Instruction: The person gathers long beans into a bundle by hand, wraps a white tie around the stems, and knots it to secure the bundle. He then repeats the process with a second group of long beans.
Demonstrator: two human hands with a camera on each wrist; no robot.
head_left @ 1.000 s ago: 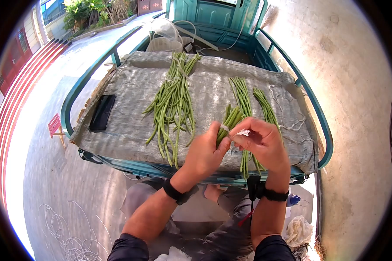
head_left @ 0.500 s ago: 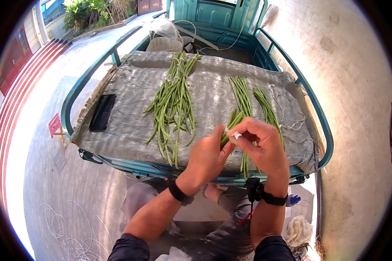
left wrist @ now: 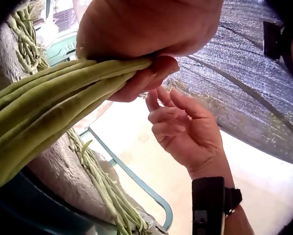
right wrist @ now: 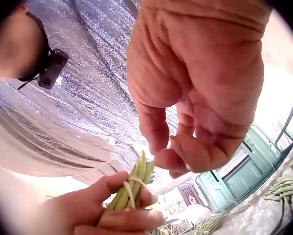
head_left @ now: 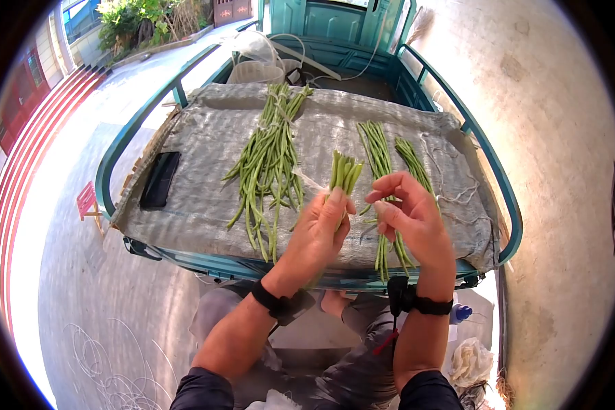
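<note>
My left hand (head_left: 316, 224) grips a small bundle of long green beans (head_left: 346, 169), whose cut ends point up past the thumb. A white tie (right wrist: 131, 183) circles the bundle in the right wrist view, and a loose white strip (head_left: 309, 180) sticks out to its left. Just right of the bundle, apart from it, my right hand (head_left: 413, 220) is raised with loosely bent fingers and nothing visible between them. A large tied bunch of beans (head_left: 270, 160) lies to the left. Two slimmer bunches, a longer one (head_left: 378, 147) and a shorter one (head_left: 411, 160), lie beyond my right hand.
A grey woven sheet (head_left: 208, 137) covers the cart's bed, with a dark phone (head_left: 160, 179) at its left. White strings (head_left: 458, 197) lie at the right. Green rails (head_left: 509, 205) flank both sides; a pale bucket (head_left: 255, 72) stands behind.
The left hand has turned the bundle more upright and moved it slightly left. My right hand has let go of the white tie and drawn away to the right.
</note>
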